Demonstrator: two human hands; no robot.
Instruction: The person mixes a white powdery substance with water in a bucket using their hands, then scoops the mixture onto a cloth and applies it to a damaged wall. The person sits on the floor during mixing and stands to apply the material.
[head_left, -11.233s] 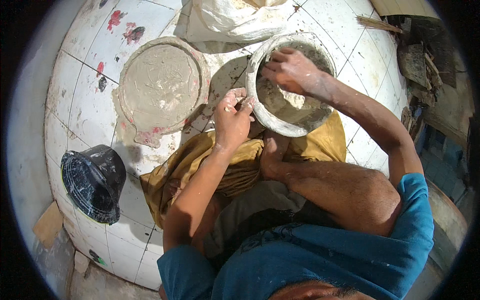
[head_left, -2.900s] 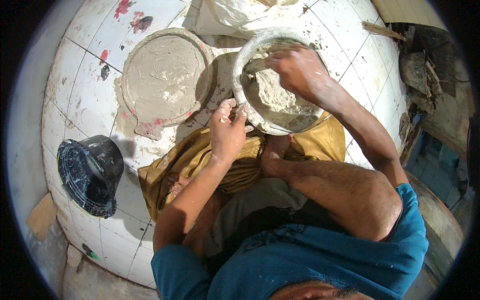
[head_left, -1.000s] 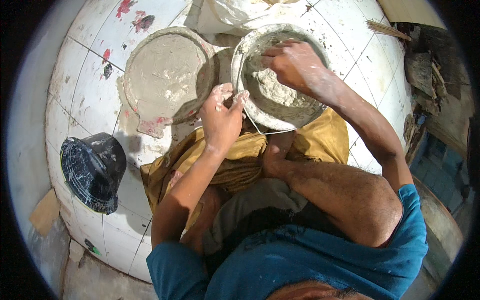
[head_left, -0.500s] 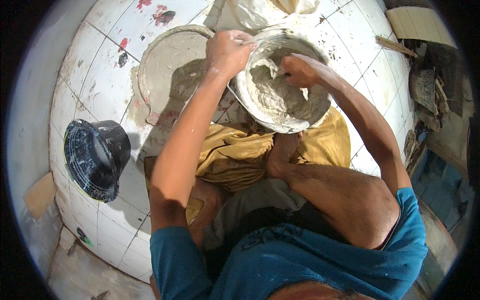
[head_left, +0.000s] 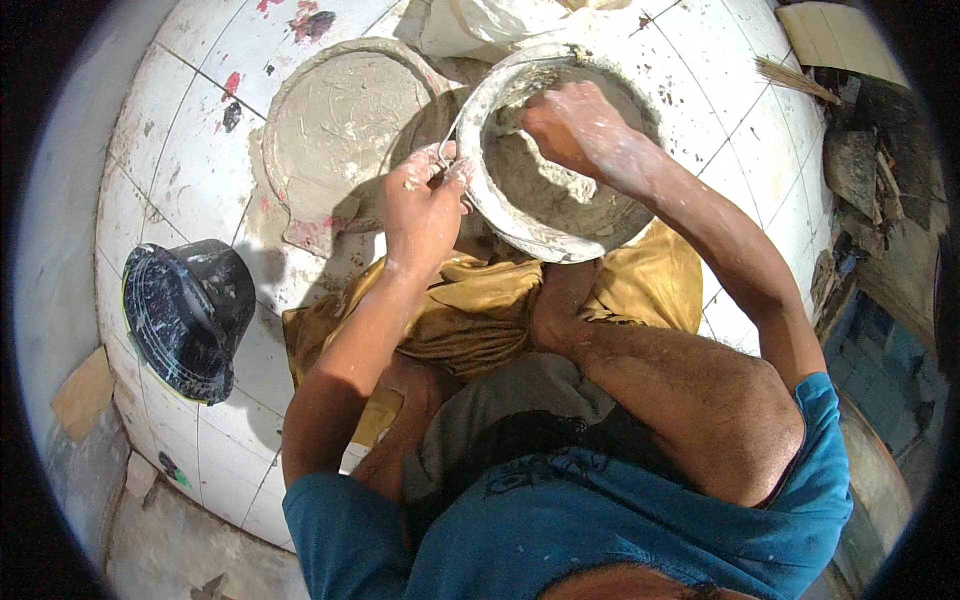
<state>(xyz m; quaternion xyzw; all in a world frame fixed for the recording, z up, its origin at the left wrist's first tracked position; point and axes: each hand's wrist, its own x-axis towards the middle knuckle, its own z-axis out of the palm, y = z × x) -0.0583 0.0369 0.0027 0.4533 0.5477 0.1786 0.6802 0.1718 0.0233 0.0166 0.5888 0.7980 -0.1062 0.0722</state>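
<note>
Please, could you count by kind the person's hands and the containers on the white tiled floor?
Hands: 2 (left hand, right hand)
Bucket: 1
Round tray: 1
Black tub: 1
White sack: 1
Total: 6

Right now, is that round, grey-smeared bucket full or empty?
Neither: the bucket is partly filled. Pale, lumpy paste lies inside, with inner wall showing above it.

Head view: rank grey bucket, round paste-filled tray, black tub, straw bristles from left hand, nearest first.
From the left hand:
1. Grey bucket: right beside it.
2. Round tray: upper left.
3. Black tub: lower left.
4. Straw bristles: upper right, beyond the bucket.
</note>
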